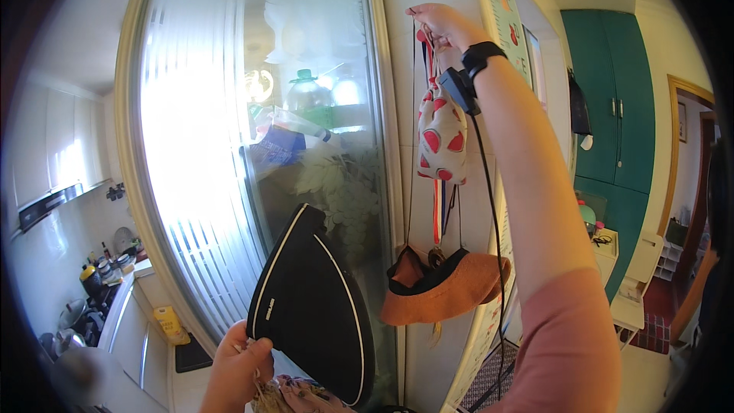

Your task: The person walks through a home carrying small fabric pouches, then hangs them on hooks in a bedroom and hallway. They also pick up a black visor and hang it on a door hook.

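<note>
My right hand (441,26) is raised to the red wall hook (422,36), its fingers closed on cords. Below it hangs a pale drawstring bag with a red watermelon print (441,137). An orange-brown bucket hat (441,292) hangs lower by a dark cord, beside striped ribbons (438,212) with a medal at their end. At the lower left, my left hand (243,361) grips light cords of a patterned fabric item (304,396), partly out of view. A black fabric hat with white piping (312,304) is at its fingertips; whether the hand also grips it is unclear.
A frosted sliding glass door (321,183) stands before me at the left, with a kitchen counter (123,298) beyond. A height chart (510,28) runs along the wall edge. A black cable (490,183) hangs from my right wrist. Green cabinets (608,97) stand farther right.
</note>
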The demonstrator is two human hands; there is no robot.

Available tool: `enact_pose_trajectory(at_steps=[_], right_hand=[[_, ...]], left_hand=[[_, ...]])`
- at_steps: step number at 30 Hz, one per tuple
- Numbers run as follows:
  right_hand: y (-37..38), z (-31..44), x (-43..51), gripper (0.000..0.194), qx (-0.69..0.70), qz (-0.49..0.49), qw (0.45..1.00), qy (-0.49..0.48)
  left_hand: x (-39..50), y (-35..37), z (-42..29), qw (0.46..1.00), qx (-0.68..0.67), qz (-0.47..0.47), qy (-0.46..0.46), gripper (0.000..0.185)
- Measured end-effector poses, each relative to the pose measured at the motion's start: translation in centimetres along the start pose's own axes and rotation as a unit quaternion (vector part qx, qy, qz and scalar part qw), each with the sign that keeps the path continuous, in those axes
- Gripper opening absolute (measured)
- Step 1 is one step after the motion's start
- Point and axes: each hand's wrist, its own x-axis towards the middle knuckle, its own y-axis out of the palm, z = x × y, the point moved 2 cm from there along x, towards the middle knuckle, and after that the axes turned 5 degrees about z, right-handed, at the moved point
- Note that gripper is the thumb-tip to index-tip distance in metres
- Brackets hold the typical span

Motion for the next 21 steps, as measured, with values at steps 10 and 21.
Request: enact_pose_trajectory(at_steps=[10,21], right_hand=[[3.4,1.0,-15.7,0.024,0.009,0.284,0.959,-0.019],[16.2,-4.6,-39.9,0.02,0.175,0.651,0.729,0.119]], left_hand=[[-0.5,2.0,2.5,0.996,-0.054,-0.026,-0.06,0.02],[-0.4,4.3,8.9,0.986,-0.09,-0.047,-0.13,0.006]])
